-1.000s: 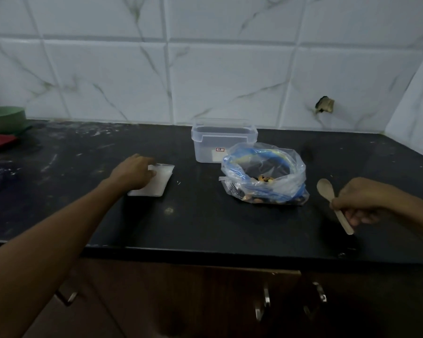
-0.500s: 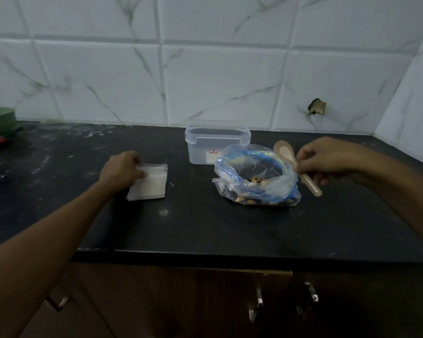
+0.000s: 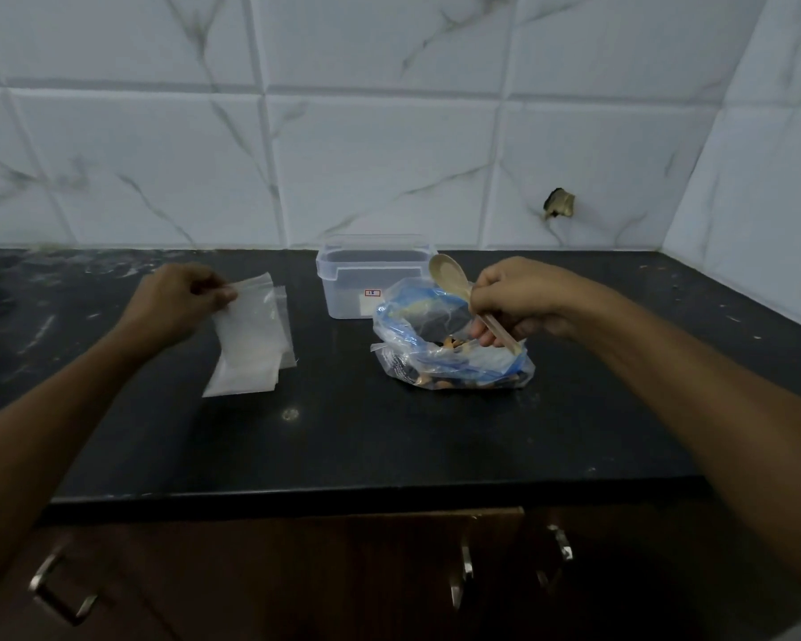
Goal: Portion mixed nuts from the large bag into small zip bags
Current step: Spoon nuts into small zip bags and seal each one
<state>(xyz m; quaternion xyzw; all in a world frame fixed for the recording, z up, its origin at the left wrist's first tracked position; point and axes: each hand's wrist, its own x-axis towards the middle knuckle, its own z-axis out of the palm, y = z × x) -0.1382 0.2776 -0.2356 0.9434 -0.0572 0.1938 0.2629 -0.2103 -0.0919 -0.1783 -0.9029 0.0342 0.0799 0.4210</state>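
Note:
A large clear and blue bag of mixed nuts sits open on the black counter, right of centre. My right hand hovers over its mouth and grips a wooden spoon by the handle, bowl pointing up and to the left. My left hand pinches the top corner of a small clear zip bag, lifting that end off a thin stack of the same bags on the counter.
A lidded clear plastic container stands right behind the nut bag. White marble tiles form the back and right walls. Cabinet doors with metal handles lie below the counter's front edge.
My right hand carried the spoon from the right side of the counter up over the nut bag. My left hand went from resting on the zip bags to pinching and lifting one.

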